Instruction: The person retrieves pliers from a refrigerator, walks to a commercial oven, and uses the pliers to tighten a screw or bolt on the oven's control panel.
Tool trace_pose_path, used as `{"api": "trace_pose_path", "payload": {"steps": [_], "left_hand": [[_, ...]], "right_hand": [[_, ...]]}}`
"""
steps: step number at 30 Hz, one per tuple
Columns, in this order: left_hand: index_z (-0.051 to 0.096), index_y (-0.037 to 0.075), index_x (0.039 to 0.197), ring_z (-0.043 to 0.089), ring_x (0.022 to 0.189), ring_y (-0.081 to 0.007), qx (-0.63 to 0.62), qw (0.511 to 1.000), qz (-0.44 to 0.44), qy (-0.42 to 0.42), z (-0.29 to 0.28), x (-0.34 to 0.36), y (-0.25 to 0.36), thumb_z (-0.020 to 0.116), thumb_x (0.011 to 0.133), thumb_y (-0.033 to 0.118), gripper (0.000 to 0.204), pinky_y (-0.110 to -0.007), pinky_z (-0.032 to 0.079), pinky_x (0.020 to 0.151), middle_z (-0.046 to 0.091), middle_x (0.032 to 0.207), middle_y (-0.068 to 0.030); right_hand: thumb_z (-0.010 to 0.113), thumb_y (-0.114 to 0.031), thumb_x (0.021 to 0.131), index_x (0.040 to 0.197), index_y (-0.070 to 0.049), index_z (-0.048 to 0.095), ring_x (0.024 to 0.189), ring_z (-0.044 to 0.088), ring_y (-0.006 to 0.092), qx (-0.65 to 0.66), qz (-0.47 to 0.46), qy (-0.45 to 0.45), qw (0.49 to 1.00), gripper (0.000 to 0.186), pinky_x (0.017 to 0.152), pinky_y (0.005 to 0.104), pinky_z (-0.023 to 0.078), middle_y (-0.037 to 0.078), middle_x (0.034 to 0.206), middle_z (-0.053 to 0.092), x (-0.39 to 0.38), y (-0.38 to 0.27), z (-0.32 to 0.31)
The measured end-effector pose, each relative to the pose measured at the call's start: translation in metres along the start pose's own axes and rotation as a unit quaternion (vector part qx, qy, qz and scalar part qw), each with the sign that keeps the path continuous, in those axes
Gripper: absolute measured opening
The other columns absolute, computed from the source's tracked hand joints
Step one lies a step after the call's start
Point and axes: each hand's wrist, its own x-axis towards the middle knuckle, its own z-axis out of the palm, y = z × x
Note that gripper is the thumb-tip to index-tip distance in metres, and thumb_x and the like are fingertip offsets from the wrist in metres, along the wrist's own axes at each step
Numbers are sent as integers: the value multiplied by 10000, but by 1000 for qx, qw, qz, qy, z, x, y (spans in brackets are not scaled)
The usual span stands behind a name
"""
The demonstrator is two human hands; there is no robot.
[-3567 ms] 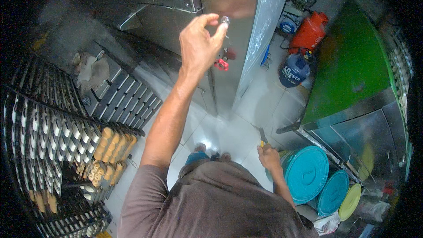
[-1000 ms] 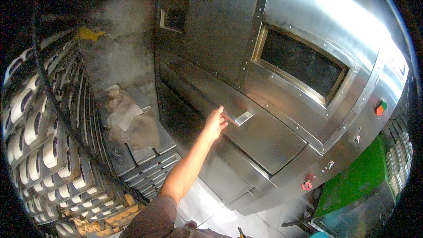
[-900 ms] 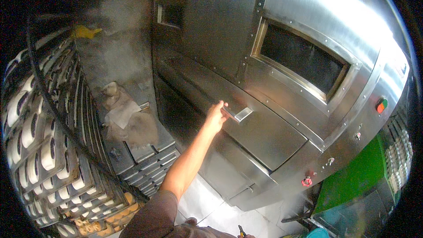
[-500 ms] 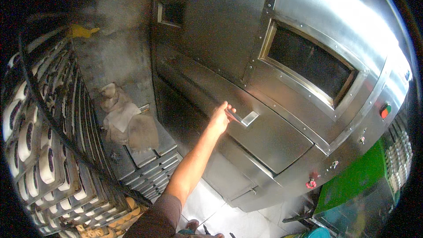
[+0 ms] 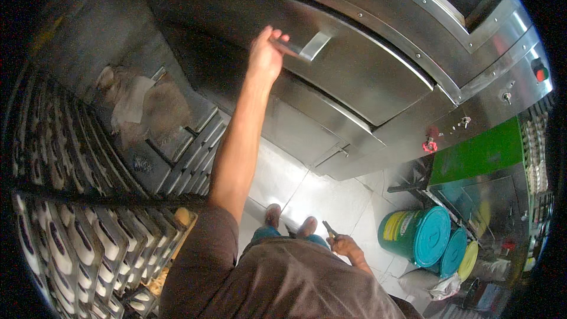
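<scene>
My left hand (image 5: 267,56) is closed around the metal handle (image 5: 316,46) of a long, low steel oven door (image 5: 354,80). A dark line runs along that door's upper edge; whether it stands slightly ajar is hard to tell. Low by my right side, my right hand (image 5: 349,249) grips a thin dark tool (image 5: 329,228) pointing forward and up. Its kind is too small to make out.
Racks of trays (image 5: 88,242) holding pale dough pieces rise at my left. Cloths (image 5: 139,103) lie on a metal ledge beyond. Rightward are a red valve knob (image 5: 430,145), a green panel (image 5: 484,152) and lidded buckets (image 5: 413,235). Tiled floor (image 5: 277,171) lies below.
The view has tipped downward, bringing my torso, right hand and the buckets into sight. My left hand stays on the handle. The line along the door's upper edge looks darker and wider.
</scene>
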Motion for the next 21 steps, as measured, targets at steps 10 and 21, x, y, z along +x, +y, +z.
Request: {"api": "trace_pose_path", "payload": {"steps": [10, 21], "left_hand": [[483, 139, 812, 528, 804, -198, -22, 999, -38, -24, -61, -59, 20, 550, 939, 209, 160, -412, 444, 805, 530, 762, -7], [489, 152, 814, 503, 829, -173, 3, 999, -40, 11, -63, -75, 18, 553, 955, 272, 196, -378, 411, 810, 499, 732, 20]], "right_hand": [[478, -488, 911, 969, -28, 676, 863, 633, 417, 1, -43, -15, 999, 504, 773, 468, 504, 243, 869, 666, 2, -5, -17], [460, -515, 910, 889, -33, 683, 848, 642, 388, 107, 16, 2, 994, 532, 752, 436, 504, 228, 848, 665, 6, -12, -11]]}}
